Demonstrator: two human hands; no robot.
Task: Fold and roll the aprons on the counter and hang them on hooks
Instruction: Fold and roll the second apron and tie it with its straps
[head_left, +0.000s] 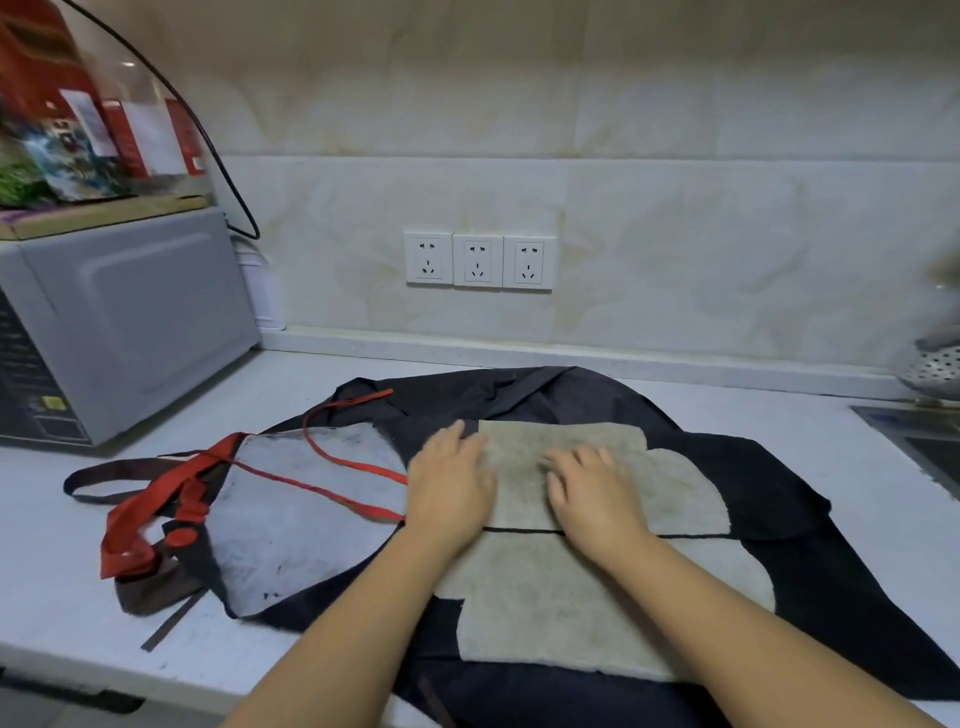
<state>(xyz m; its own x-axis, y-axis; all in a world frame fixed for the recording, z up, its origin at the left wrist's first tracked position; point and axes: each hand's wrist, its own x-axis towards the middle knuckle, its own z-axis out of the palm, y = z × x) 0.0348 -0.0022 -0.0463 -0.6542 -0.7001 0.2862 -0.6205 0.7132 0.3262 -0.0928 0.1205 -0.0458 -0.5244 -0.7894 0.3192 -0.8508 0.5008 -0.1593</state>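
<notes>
The left hand and the right hand are laid flat, fingers loosely spread, on the grey patch of the dark apron. The apron is spread across the white counter. Its red straps are trailed leftward near the microwave. The sink is cut off at the right edge, so its contents cannot be told.

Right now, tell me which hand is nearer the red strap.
Left. The left hand lies at the left edge of the grey patch, beside the red strap; the right hand rests farther right on that patch, the left hand between it and the strap.
</notes>
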